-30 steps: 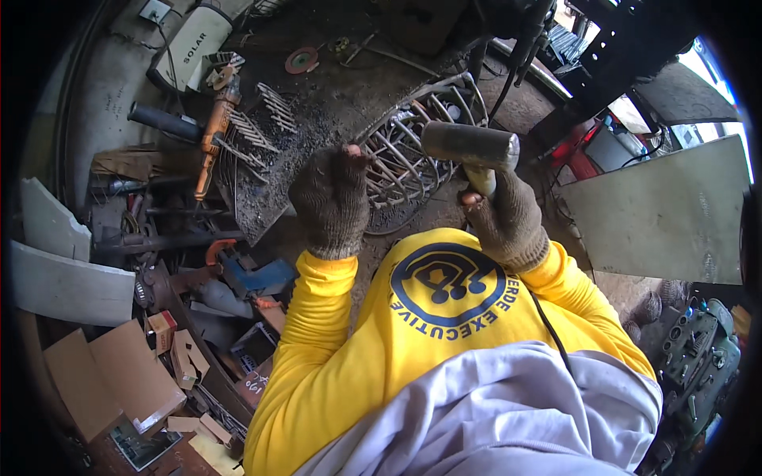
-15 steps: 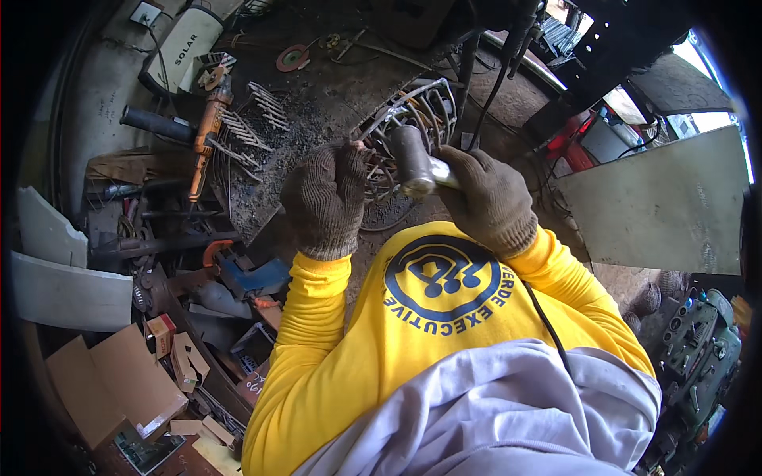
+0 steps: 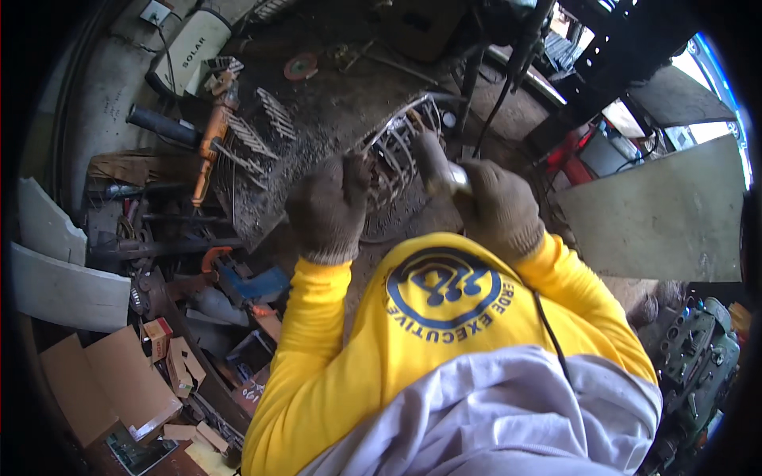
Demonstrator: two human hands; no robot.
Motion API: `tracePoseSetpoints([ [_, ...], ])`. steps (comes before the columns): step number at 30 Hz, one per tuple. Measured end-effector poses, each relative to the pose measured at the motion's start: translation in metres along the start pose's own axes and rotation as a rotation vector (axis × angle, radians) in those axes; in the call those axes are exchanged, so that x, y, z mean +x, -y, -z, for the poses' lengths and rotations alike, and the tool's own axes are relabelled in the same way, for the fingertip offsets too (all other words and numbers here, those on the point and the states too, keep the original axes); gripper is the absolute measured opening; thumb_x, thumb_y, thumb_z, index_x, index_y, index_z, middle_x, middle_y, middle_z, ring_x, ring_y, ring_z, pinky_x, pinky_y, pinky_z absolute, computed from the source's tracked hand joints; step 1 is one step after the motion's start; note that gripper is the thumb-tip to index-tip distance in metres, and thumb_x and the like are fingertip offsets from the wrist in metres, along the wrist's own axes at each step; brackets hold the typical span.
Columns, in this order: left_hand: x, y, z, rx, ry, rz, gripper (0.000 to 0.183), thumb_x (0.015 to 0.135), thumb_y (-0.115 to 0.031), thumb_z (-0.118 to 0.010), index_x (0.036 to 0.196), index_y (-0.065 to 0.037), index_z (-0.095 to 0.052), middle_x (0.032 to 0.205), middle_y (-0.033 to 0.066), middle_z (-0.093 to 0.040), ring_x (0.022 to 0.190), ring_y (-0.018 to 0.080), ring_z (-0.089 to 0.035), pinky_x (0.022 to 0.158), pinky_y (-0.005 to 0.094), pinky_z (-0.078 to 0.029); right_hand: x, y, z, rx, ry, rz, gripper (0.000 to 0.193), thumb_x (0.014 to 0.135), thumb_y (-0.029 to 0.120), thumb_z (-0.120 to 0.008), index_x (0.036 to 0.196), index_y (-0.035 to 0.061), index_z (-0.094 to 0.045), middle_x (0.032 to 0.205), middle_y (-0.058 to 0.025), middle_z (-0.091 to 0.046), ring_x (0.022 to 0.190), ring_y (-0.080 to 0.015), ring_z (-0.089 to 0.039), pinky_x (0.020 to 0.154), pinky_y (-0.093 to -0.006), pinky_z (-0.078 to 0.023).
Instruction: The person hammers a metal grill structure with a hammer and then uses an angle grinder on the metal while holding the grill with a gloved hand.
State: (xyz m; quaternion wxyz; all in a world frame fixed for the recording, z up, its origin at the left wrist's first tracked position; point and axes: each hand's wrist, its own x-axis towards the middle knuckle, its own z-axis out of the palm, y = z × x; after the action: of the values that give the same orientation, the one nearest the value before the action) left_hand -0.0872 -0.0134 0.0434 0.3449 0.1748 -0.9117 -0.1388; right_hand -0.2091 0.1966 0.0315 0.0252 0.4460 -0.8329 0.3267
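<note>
Right hand (image 3: 500, 202) clamped on hammer (image 3: 433, 163). Metal-bar cage (image 3: 390, 155) ahead, between hands, long axis slanting away rightward. Left hand (image 3: 325, 210) nearer, fingers curled; cannot tell what's gripped.

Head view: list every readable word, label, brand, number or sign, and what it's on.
Wording not copied out; locations only:
Long pale case: one line of dark capitals, readable.
Yellow top: lettering around a round dark-blue emblem, partly readable.
Small red-and-white box: printed, too small to read surely.
Pale wall: faint dark marks, too small to read.
</note>
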Motion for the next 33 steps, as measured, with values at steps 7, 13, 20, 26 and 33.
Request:
tracePoseSetpoints([
  [7,0.006,0.01,-0.003,-0.102,-0.048,-0.012,0.028,0.097,-0.03,-0.064,0.09,-0.003,-0.069,0.073,0.0129,-0.067,0.064,0.029,-0.065,0.06,0.037,-0.049,0.001,0.006,0.001,0.094,-0.097,-0.001,0.035,0.081,0.022,-0.076,0.111,0.0063,-0.065,0.093,-0.0164,-0.068,0.08,-0.0375,-0.068,0.068,-0.0423,-0.054],
  [13,0.002,0.011,-0.002,-0.143,-0.051,0.031,0.031,0.096,-0.033,-0.065,0.09,-0.003,-0.068,0.073,0.0119,-0.066,0.064,0.0249,-0.065,0.061,0.0364,-0.049,-0.006,-0.006,-0.006,0.437,-0.083,0.004,0.037,0.084,0.025,-0.076,0.113,0.0058,-0.064,0.094,-0.0173,-0.069,0.081,-0.035,-0.07,0.071,-0.0402,-0.055],
  [20,0.0,0.007,0.0,-0.158,-0.093,0.019,0.031,0.096,-0.033,-0.065,0.089,-0.003,-0.067,0.071,0.0104,-0.065,0.062,0.0219,-0.063,0.059,0.0349,-0.048,0.006,0.003,-0.001,0.43,0.133,-0.145,0.034,0.088,0.025,-0.073,0.112,0.005,-0.061,0.09,-0.0182,-0.069,0.081,-0.0354,-0.069,0.071,-0.0396,-0.053],
  [26,-0.003,0.011,-0.003,-0.102,-0.102,-0.011,0.028,0.097,-0.03,-0.065,0.09,-0.003,-0.068,0.071,0.0102,-0.066,0.062,0.0208,-0.063,0.057,0.0335,-0.048,-0.006,0.004,-0.001,0.528,-0.101,-0.031,0.035,0.086,0.023,-0.074,0.115,0.0062,-0.062,0.092,-0.0175,-0.069,0.084,-0.0342,-0.07,0.072,-0.0397,-0.054],
  [33,0.0,0.008,0.008,-0.147,-0.061,0.086,0.03,0.096,-0.031,-0.065,0.086,-0.004,-0.069,0.071,0.0114,-0.066,0.062,0.0249,-0.064,0.059,0.0375,-0.049,-0.016,0.008,0.005,0.558,-0.001,-0.101,0.044,0.091,0.018,-0.066,0.131,0.0041,-0.054,0.11,-0.018,-0.065,0.094,-0.0311,-0.066,0.081,-0.0376,-0.054],
])
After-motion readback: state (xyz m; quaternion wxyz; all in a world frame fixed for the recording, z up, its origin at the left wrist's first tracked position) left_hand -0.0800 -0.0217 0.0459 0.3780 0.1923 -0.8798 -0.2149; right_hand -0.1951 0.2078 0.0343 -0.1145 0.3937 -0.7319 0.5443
